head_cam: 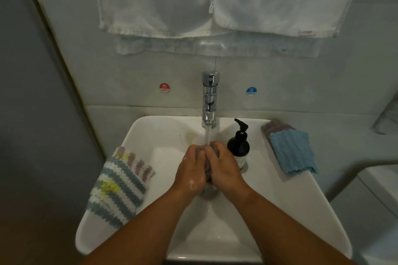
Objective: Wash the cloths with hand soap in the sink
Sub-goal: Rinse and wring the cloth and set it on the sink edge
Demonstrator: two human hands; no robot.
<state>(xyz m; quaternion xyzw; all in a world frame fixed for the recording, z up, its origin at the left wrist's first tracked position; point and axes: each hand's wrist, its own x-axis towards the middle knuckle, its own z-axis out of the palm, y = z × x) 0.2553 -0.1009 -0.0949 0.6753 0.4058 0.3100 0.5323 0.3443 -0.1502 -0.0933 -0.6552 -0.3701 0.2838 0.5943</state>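
A person is standing at a white sink [280,200], and both arms are reaching in from 6 o'clock. The left hand [190,171] and the right hand [224,170] are pressing together in the middle of the bowl. The fingers of both hands are curling tight around a small grey cloth [207,171], which is squished between the palms. At 12 o'clock, a shiny tap [209,101] is running, and its water [207,136] is falling right onto the cloth and the knuckles. A black soap bottle [239,146] is standing on the rim at 1 o'clock from the hands, just beside the right hand. A striped cloth [120,183] is lying over the rim at 9 o'clock. A blue cloth [293,151] is lying at 2 o'clock, on top of a purple cloth [273,128]. White towels [155,2] are hanging on the wall above the tap.
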